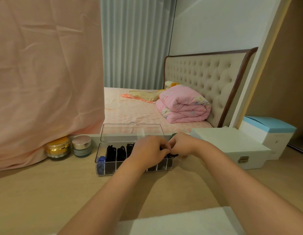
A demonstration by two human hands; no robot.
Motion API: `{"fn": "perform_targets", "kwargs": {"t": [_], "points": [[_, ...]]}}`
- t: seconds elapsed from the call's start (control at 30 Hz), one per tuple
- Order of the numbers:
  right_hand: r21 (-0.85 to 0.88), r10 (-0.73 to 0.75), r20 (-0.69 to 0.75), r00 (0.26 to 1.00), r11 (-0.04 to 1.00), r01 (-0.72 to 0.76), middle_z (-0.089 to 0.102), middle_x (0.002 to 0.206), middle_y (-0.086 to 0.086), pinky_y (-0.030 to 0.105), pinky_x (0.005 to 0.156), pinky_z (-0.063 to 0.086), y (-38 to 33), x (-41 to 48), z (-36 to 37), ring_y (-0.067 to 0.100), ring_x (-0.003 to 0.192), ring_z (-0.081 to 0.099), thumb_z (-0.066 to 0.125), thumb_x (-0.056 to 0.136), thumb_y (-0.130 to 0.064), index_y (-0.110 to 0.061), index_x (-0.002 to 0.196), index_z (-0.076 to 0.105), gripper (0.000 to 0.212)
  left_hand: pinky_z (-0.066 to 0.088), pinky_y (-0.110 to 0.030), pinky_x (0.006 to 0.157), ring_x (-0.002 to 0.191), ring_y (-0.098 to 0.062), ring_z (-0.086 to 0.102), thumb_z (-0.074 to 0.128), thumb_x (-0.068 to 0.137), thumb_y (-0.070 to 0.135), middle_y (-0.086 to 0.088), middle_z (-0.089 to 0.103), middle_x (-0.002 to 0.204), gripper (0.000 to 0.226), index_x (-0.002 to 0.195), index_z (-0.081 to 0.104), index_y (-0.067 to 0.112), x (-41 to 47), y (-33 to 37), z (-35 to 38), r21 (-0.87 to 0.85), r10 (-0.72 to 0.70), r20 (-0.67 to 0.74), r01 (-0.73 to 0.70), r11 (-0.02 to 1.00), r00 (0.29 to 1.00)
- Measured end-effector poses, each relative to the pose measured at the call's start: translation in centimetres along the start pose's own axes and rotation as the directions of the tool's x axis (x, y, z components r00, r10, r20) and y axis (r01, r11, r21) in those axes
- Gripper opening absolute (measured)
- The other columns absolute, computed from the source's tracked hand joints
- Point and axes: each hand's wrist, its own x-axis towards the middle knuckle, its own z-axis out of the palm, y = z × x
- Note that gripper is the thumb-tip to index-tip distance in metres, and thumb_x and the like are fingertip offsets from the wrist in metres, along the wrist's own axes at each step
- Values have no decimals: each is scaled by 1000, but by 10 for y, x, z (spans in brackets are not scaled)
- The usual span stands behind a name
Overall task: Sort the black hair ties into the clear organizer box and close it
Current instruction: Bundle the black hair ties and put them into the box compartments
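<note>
Hovering over right end of clear organizer box (110, 170), left hand (147, 150) and right hand (181, 144) met, fingers curled, pinching black hair tie (173, 155). Box sat at worktop (45, 192) far edge, lid (130, 131) upright; more black hair ties (113, 153) filled middle compartments.

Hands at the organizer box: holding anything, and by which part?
A black hair tie, pinched between the left hand and the right hand; fingers hide which part of the loop.
</note>
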Motion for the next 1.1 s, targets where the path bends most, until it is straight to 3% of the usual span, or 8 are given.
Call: {"fn": "perform_targets", "kwargs": {"t": [0.13, 0.23, 0.37, 0.43, 0.57, 0.73, 0.9, 1.1], "points": [[133, -38, 122, 992, 991, 22, 73, 100, 4, 25, 63, 55, 4, -11, -8, 15, 84, 63, 61, 90, -6, -28, 102, 78, 31, 52, -26, 70, 87, -8, 65, 63, 92, 35, 15, 73, 101, 16, 97, 79, 36, 4, 2, 3, 73, 3, 28, -5, 997, 1000], [214, -40, 49, 998, 976, 28, 74, 112, 7, 25, 61, 57, 7, -17, -12, 14, 83, 68, 64, 93, -10, -22, 119, 74, 30, 56, -33, 77, 90, -12, 64, 62, 93, 36, 12, 72, 101, 17, 97, 78, 34, 7, 4, 2, 113, 13, 52, -18, 993, 999], [189, -34, -245, 969, 978, 82, 74, 91, 1, 27, 51, 58, 9, -25, -2, 15, 66, 70, 77, 85, -15, -15, 103, 76, 18, 56, -34, 81, 88, -11, 64, 60, 92, 32, 12, 73, 97, 18, 96, 77, 32, 7, 0, -3, 99, 15, 57, -20, 995, 998], [183, -57, -340, 939, 975, 126, 72, 78, -4, 19, 46, 50, 10, -29, 8, 3, 53, 64, 80, 82, -15, -19, 89, 77, 9, 53, -31, 84, 96, -10, 61, 60, 93, 31, 12, 71, 103, 18, 101, 75, 34, 5, -5, -7, 52, 9, 41, -11, 999, 999], [236, -100, -487, 868, 941, 241, 70, 82, -16, 14, 68, 49, 11, -36, 28, -4, 74, 65, 69, 90, -9, -22, 98, 80, 19, 42, -31, 98, 121, -11, 47, 58, 95, 37, 12, 62, 126, 32, 126, 63, 36, -6, -13, -9, 40, 41, 17, -41, 998, 999], [379, -134, -463, 876, 863, 333, 72, 106, -10, 23, 98, 53, 15, -40, 39, 1, 104, 67, 53, 82, 13, -16, 124, 71, 54, 37, -36, 108, 134, -13, 41, 58, 93, 49, 9, 54, 143, 49, 141, 53, 36, -15, -13, -1, 75, 51, 112, -59, 995, 992], [467, -131, -499, 857, 792, 393, 70, 105, -12, 17, 84, 55, 21, -37, 36, 0, 104, 67, 58, 76, 26, -26, 117, 66, 66, 37, -37, 108, 132, -14, 45, 60, 92, 48, 8, 58, 140, 50, 139, 55, 33, -12, -11, 2, 86, 55, 56, -59, 995, 997], [464, -77, -491, 868, 820, 335, 75, 74, -3, 25, 57, 56, 11, -21, 28, 4, 56, 65, 70, 78, 12, -30, 90, 69, 45, 43, -36, 102, 121, -15, 52, 65, 88, 45, 7, 62, 126, 41, 126, 58, 33, -10, -11, 4, 36, 50, 49, -52, 998, 998]]}}
